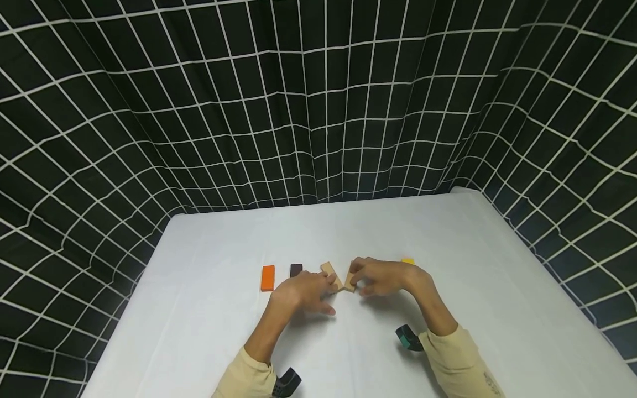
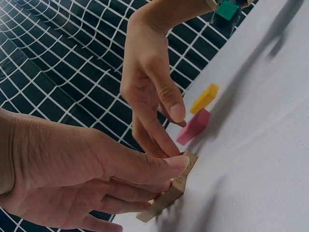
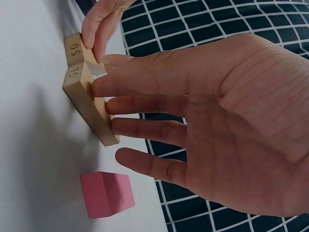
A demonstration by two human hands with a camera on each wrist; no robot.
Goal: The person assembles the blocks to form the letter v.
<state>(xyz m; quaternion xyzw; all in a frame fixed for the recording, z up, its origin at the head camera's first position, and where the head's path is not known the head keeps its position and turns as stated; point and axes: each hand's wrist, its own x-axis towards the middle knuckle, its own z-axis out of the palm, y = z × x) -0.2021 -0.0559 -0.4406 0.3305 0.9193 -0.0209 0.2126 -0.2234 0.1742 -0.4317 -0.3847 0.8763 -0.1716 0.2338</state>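
Observation:
Two plain wooden blocks lie on the white table in a V, their near ends meeting. On the left wooden block [image 1: 328,268] rest the fingertips of my left hand [image 1: 304,291], its thumb held apart in the head view. My right hand [image 1: 382,276] touches the right wooden block [image 3: 89,104] with nearly straight fingers. Dark characters mark the near ends of both blocks in the right wrist view. A pink block [image 3: 106,194] lies close to my right hand; the head view hides it. Just left of my left hand is a dark brown block [image 1: 296,269], partly covered.
An orange block [image 1: 267,278] lies farther left on the white table [image 1: 199,320]. Beyond my right wrist a yellow block [image 1: 407,260] is partly hidden. Dark curtains with white grid lines [image 1: 308,110] stand around the table's back and sides.

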